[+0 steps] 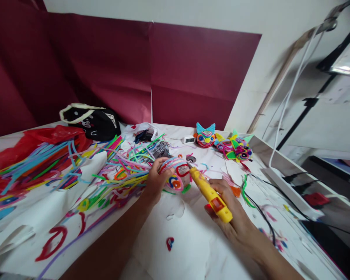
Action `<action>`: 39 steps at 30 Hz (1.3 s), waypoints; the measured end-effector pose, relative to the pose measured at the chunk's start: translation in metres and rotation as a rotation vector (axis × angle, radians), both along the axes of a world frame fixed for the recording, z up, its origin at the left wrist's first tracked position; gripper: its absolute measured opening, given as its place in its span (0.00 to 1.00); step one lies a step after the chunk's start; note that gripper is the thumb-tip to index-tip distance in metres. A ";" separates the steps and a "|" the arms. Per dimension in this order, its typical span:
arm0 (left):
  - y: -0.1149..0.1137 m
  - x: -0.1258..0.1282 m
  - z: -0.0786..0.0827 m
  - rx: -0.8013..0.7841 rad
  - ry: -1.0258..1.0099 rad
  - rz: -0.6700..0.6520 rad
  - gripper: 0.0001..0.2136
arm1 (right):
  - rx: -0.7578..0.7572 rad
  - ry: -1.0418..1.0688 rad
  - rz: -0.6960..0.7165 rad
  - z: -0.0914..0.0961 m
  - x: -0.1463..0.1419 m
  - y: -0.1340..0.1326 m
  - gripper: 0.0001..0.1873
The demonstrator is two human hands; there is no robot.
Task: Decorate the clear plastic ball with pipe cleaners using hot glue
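Near the middle of the table, my left hand (159, 177) grips the side of a round craft figure (175, 182) covered in coloured pipe cleaners, with an orange-and-blue eye and a red loop on its front. My right hand (231, 208) is closed round a yellow hot glue gun (208, 192) with a red switch. The gun's nozzle points at the red loop; I cannot tell whether it touches. Below them on the white sheet lies a small red-and-blue coiled piece (170, 244).
Loose pipe cleaners (131, 167) and a red plastic bag (55, 136) spread over the left. Behind stand a black bag (97, 124) and two finished-looking figures (205, 136). A power strip (294, 194) and black cable (262, 214) lie at right.
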State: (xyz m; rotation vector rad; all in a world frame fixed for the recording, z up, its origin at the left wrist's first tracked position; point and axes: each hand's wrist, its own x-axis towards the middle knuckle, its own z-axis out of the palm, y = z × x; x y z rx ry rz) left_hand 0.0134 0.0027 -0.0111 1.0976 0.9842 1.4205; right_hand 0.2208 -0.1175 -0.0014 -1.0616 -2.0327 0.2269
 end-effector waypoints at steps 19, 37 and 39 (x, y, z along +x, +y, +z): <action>0.004 -0.017 0.015 -0.038 -0.034 0.027 0.28 | -0.425 -0.459 0.162 0.002 -0.004 0.006 0.20; -0.033 0.005 0.006 0.586 0.600 -0.078 0.30 | -0.219 0.451 -0.105 -0.013 -0.018 0.015 0.32; -0.035 0.006 0.006 0.671 0.647 -0.067 0.30 | -0.226 0.483 -0.110 -0.015 -0.020 0.015 0.32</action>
